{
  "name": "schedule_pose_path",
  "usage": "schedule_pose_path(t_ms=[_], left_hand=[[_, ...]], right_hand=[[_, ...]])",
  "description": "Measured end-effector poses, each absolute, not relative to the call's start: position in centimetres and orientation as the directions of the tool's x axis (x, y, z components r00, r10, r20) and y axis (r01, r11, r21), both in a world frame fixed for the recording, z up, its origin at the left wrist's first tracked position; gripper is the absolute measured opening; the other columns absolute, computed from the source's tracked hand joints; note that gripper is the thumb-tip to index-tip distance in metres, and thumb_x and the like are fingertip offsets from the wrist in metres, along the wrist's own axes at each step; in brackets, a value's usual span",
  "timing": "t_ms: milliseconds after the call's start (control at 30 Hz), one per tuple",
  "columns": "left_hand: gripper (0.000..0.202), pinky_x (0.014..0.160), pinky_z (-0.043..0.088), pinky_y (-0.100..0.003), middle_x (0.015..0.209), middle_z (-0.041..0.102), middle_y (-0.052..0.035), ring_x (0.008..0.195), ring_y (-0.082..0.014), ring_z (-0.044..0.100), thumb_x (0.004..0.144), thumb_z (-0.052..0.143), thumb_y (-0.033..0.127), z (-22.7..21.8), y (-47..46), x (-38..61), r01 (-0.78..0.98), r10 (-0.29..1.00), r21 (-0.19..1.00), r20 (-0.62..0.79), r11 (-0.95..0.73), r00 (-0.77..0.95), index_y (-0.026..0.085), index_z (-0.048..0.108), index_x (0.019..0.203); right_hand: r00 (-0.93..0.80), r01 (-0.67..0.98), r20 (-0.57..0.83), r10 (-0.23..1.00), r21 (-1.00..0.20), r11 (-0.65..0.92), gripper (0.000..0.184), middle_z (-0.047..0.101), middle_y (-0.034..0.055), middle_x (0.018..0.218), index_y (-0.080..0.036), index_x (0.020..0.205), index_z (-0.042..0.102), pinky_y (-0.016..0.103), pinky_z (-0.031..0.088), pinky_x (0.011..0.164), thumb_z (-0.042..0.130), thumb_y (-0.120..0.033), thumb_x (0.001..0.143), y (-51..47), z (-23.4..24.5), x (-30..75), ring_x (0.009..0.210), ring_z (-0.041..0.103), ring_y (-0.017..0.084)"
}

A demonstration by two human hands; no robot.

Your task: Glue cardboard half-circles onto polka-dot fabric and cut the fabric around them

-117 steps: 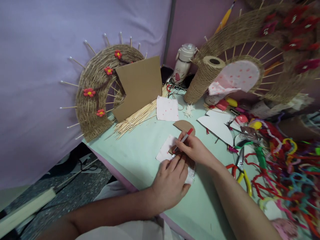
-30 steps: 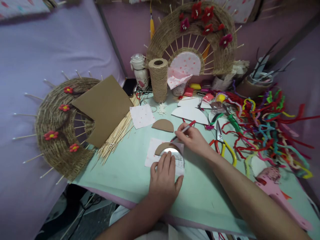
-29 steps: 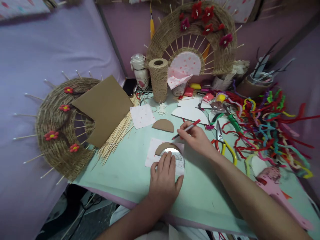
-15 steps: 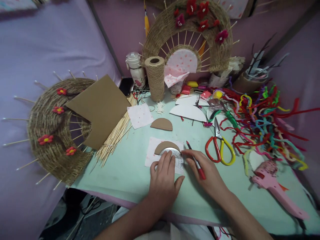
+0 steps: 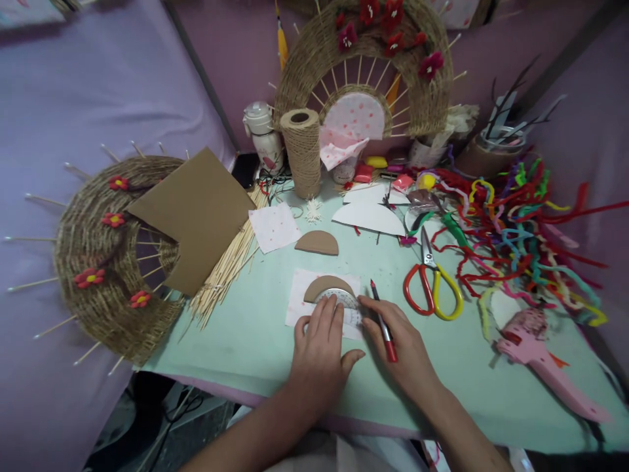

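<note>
My left hand [image 5: 322,347] lies with fingers stretched over a clear protractor [image 5: 339,297], thumb spread to the right. Under the protractor is a brown cardboard half-circle [image 5: 314,287], on a white cloth piece with pink dots [image 5: 298,288]. A red and silver pen [image 5: 384,326] sits in my right hand [image 5: 400,344], its tip pointing up and away from the cloth. The right fingertips are at the protractor's right edge. Another cardboard half-circle [image 5: 317,243] rests beyond the cloth.
Red and yellow scissors [image 5: 429,282] lie right of my hands, near a pink glue gun [image 5: 545,367] and tangled pipe cleaners [image 5: 521,236]. A twine spool [image 5: 301,154] stands at the back. To the left are thin sticks [image 5: 223,278], a cardboard sheet [image 5: 196,210] and a woven fan [image 5: 93,229].
The pen has swung slightly in my right hand, and that hand has shifted a little. My left hand stays on the protractor. The view has tilted slightly.
</note>
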State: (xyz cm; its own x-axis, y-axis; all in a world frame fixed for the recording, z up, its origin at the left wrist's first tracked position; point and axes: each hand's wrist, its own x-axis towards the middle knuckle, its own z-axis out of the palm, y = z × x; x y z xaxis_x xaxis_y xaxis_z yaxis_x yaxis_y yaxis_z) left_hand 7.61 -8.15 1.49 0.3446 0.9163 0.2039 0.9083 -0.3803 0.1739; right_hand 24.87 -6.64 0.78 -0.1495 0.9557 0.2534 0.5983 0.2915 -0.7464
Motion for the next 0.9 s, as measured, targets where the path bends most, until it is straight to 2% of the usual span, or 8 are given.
schedule_pose_path(t_ms=[433, 700, 900], left_hand=[[0.064, 0.096, 0.039, -0.043, 0.141, 0.054, -0.0161, 0.128, -0.0295, 0.049, 0.088, 0.053, 0.057, 1.8, -8.1, 6.7, 0.907, 0.913, 0.148, 0.177, -0.393, 0.367, 0.013, 0.052, 0.133], [0.07, 0.095, 0.043, -0.044, 0.14, 0.053, -0.0195, 0.121, -0.0321, 0.052, 0.083, 0.062, 0.056, 1.9, -8.2, 6.3, 0.924, 0.924, 0.124, 0.18, -0.361, 0.336, 0.008, 0.052, 0.133], [0.069, 0.096, 0.041, -0.045, 0.144, 0.05, -0.0175, 0.126, -0.0326, 0.049, 0.086, 0.055, 0.059, 2.3, -7.8, 6.3, 0.917, 0.919, 0.12, 0.16, -0.38, 0.36, 0.009, 0.052, 0.133]], right_hand=[[-0.115, 0.591, 0.257, 0.96, -0.759, 0.274, 0.026, 0.067, 0.0098, 0.112, -0.026, 0.122, 0.056, 0.042, 0.053, 0.088, 0.05, -0.025, 0.096, -6.6, 1.1, 24.6, 0.106, 0.063, 0.026], [-0.114, 0.589, 0.252, 0.961, -0.762, 0.27, 0.027, 0.066, 0.0103, 0.113, -0.025, 0.123, 0.055, 0.042, 0.053, 0.089, 0.05, -0.024, 0.096, -6.7, 1.0, 24.7, 0.106, 0.062, 0.026], [-0.111, 0.59, 0.253, 0.961, -0.762, 0.268, 0.027, 0.066, 0.0102, 0.112, -0.025, 0.123, 0.055, 0.042, 0.053, 0.089, 0.05, -0.023, 0.096, -6.8, 1.0, 24.6, 0.106, 0.063, 0.026]])
